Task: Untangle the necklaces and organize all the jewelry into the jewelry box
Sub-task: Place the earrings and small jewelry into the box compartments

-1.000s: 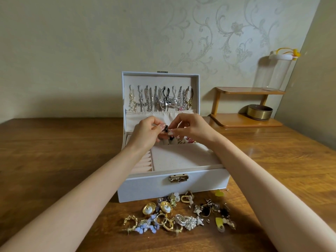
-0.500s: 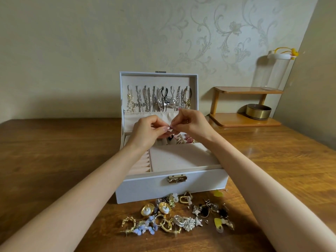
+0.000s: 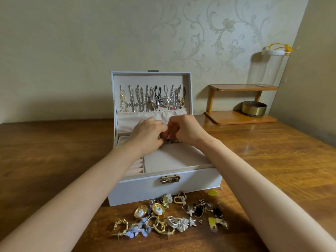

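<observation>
Left hand, right hand together over pale open jewelry box

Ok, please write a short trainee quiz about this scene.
1. True or false: silver and gold necklaces hang in the open lid of the pale grey jewelry box.
2. Where is the big loose pile of gold and silver earrings? A inside the box; B on the brown wooden table; C in the lid.
3. Fill in: the round brass tin stands on the ___ level of the small wooden shelf.
Key: 1 true; 2 B; 3 lower.
</observation>
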Motion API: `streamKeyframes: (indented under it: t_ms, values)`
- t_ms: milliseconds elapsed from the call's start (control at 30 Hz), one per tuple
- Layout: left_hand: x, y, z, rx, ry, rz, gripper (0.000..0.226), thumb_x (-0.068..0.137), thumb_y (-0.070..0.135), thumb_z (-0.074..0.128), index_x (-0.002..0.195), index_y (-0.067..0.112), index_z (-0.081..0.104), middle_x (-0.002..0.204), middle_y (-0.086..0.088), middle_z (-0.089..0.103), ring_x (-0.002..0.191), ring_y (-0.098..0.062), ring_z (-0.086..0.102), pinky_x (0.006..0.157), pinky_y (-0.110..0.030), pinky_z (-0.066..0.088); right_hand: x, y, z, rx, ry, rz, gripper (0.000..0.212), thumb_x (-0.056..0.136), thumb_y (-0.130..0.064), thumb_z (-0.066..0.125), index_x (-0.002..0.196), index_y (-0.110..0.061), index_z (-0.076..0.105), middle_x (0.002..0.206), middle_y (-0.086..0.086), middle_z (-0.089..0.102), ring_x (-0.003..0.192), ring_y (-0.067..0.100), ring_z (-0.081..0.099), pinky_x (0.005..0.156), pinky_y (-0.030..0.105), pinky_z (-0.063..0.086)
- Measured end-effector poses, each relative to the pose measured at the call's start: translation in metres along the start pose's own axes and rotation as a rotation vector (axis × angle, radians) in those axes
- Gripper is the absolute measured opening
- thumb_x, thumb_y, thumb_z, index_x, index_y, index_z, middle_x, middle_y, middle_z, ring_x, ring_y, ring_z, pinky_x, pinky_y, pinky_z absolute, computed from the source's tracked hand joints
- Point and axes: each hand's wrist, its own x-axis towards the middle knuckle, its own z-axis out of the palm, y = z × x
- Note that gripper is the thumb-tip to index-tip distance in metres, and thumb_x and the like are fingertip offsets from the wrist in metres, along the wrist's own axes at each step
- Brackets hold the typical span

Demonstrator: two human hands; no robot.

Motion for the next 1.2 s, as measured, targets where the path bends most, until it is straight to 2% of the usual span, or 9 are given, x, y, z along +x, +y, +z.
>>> streamKeyframes:
  t_ms: [167,367,433,500,667,800,967,1067,1200]
  values:
    - [-0.0038,-0.0028,-0.0008,0.032,-0.074,-0.028,0.007,0.084,0.023,0.055,0.078,0.022,0.057,0.085,0.008,0.043,0.100,-0.014,0.037,0.091,-0.032,0.029,-0.0022,0.0005,0.0006,-0.026,-0.010,-0.022,0.034,0.067,0.014,0.050,0.080,-0.009,0.072,0.077,0.008,0.073,0.078,0.020,0.068,0.069,0.025,0.053]
    - [-0.0049,-0.0040,-0.0018,-0.024,0.013,-0.042,0.022,0.085,0.010,0.045,0.067,0.021,0.051,0.077,0.008,0.049,0.089,-0.013,0.036,0.091,-0.032,0.030,-0.0030,-0.0001,-0.0003,-0.045,-0.062,0.008,0.030,0.071,0.009,0.052,0.079,-0.009,0.075,0.076,0.005,0.070,0.070,0.012,0.057,0.057,0.009,0.040]
    - [-0.0048,-0.0064,-0.0006,-0.010,-0.005,-0.030,0.022,0.086,0.009,0.043,0.070,0.014,0.058,0.079,0.009,0.052,0.088,-0.012,0.034,0.091,-0.030,0.027,-0.0032,-0.0015,-0.0005,-0.047,-0.066,0.026,0.025,0.071,0.004,0.053,0.077,-0.009,0.073,0.072,0.001,0.064,0.071,0.014,0.054,0.058,0.016,0.041]
    - [-0.0045,-0.0086,0.0009,0.002,-0.018,-0.017,0.029,0.087,0.010,0.043,0.086,0.015,0.071,0.088,0.009,0.059,0.089,-0.010,0.033,0.092,-0.030,0.025,-0.0030,-0.0029,0.0000,-0.097,-0.066,0.022,0.019,0.072,-0.001,0.055,0.076,-0.010,0.071,0.077,0.000,0.061,0.079,0.016,0.051,0.061,0.025,0.040]
    - [-0.0050,-0.0077,-0.0002,-0.022,0.015,-0.008,0.035,0.088,0.008,0.042,0.093,0.022,0.074,0.095,0.009,0.063,0.093,-0.010,0.035,0.094,-0.029,0.022,-0.0009,-0.0015,-0.0003,-0.247,-0.016,0.031,0.013,0.072,-0.007,0.058,0.071,-0.013,0.070,0.090,0.005,0.063,0.091,0.027,0.053,0.070,0.034,0.046]
    - [-0.0050,-0.0075,-0.0006,-0.025,0.015,-0.021,0.035,0.089,0.008,0.042,0.093,0.020,0.074,0.099,0.009,0.064,0.096,-0.011,0.038,0.095,-0.029,0.023,-0.0006,-0.0010,0.0023,-0.286,-0.024,0.039,0.011,0.070,-0.009,0.059,0.067,-0.014,0.069,0.086,0.006,0.064,0.088,0.029,0.055,0.065,0.030,0.040]
    - [-0.0047,-0.0072,-0.0020,-0.065,0.052,-0.032,0.037,0.089,0.006,0.042,0.097,0.023,0.074,0.102,0.009,0.065,0.094,-0.012,0.038,0.086,-0.029,0.023,-0.0024,-0.0029,-0.0018,-0.247,-0.023,0.042,0.011,0.075,-0.018,0.059,0.076,-0.024,0.068,0.092,0.001,0.067,0.090,0.023,0.055,0.070,0.029,0.039]
    - [-0.0052,-0.0076,-0.0006,-0.052,0.004,-0.027,0.037,0.090,0.008,0.042,0.100,0.025,0.074,0.104,0.013,0.065,0.091,-0.008,0.033,0.092,-0.031,0.025,-0.0028,-0.0041,-0.0021,-0.245,-0.089,0.053,0.009,0.075,-0.020,0.062,0.073,-0.029,0.059,0.093,0.000,0.067,0.091,0.022,0.057,0.070,0.027,0.038]
    - [-0.0047,-0.0078,0.0002,-0.069,-0.004,-0.034,0.037,0.090,0.008,0.043,0.100,0.027,0.074,0.107,0.014,0.065,0.094,-0.009,0.036,0.097,-0.034,0.025,-0.0037,-0.0032,-0.0035,-0.231,-0.136,0.087,0.013,0.074,-0.020,0.063,0.071,-0.032,0.057,0.095,-0.001,0.066,0.089,0.020,0.057,0.072,0.027,0.042]
